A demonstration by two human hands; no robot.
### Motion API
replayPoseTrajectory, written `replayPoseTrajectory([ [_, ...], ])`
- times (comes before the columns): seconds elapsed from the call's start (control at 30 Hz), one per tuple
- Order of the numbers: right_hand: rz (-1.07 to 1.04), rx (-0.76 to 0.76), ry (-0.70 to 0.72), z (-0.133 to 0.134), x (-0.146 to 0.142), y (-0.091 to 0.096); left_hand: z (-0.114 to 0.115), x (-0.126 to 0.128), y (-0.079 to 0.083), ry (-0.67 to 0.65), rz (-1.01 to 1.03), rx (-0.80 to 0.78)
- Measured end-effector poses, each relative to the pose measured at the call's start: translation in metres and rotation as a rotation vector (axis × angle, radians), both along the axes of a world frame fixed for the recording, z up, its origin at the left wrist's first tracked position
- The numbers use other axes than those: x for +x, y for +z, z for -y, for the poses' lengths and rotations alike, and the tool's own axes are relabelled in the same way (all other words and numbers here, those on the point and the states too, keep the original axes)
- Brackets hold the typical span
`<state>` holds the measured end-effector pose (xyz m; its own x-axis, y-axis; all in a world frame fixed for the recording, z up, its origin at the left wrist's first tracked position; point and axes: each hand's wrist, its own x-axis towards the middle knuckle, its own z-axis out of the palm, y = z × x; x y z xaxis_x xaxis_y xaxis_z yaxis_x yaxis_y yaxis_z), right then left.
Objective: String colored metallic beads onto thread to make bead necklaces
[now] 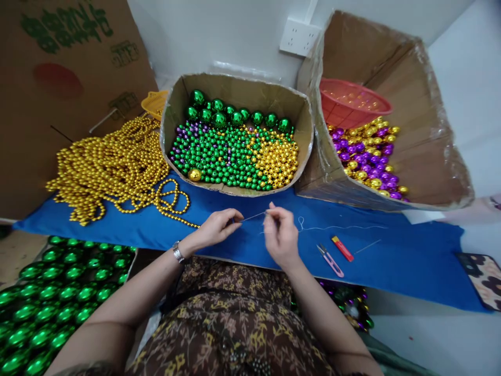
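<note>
Thread (254, 215) pinched, left hand (217, 228), right hand (279, 237), print (66, 26) illegible

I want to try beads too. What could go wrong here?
The thread pinched between the left hand and right hand is very thin. It might slip from the fingers or snap if pulled hard. Its loose end lies curled on the cloth and could tangle. The snips lie close to the right hand, so a careless reach might get a poke.
</note>
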<state>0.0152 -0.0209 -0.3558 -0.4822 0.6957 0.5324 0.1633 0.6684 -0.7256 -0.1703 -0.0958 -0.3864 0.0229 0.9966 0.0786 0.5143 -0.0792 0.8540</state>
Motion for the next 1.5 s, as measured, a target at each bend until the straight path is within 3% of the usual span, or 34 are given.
replayPoseTrajectory([
  [0.07, 0.294, 0.278, 0.051, 0.0, 0.002, -0.007, 0.0, -0.001, -0.002, 0.007, 0.133, -0.042],
  [0.13, 0.492, 0.464, 0.07, 0.0, 0.002, -0.014, 0.001, -0.001, -0.003, 0.003, 0.297, -0.083],
  [0.2, 0.57, 0.559, 0.037, 0.0, 0.002, -0.019, 0.003, 0.0, -0.002, -0.022, 0.398, -0.129],
  [0.3, 0.591, 0.6, -0.011, 0.003, 0.003, -0.021, 0.006, 0.003, 0.005, -0.084, 0.361, -0.147],
  [0.47, 0.604, 0.585, -0.057, -0.005, 0.026, -0.008, 0.015, -0.014, 0.018, -0.161, -0.058, -0.118],
  [0.63, 0.691, 0.587, -0.302, -0.033, 0.088, -0.001, 0.035, -0.059, 0.023, -0.12, -0.419, -0.18],
  [0.8, 0.886, 0.406, -0.365, -0.033, 0.133, -0.028, 0.05, -0.078, 0.015, -0.103, -0.396, -0.196],
  [0.97, 1.004, 0.246, -0.341, -0.019, 0.139, -0.057, 0.057, -0.074, -0.004, -0.126, -0.41, -0.17],
  [1.5, 1.045, 0.185, -0.3, -0.013, 0.15, -0.074, 0.065, -0.073, -0.022, -0.131, -0.393, -0.2],
])
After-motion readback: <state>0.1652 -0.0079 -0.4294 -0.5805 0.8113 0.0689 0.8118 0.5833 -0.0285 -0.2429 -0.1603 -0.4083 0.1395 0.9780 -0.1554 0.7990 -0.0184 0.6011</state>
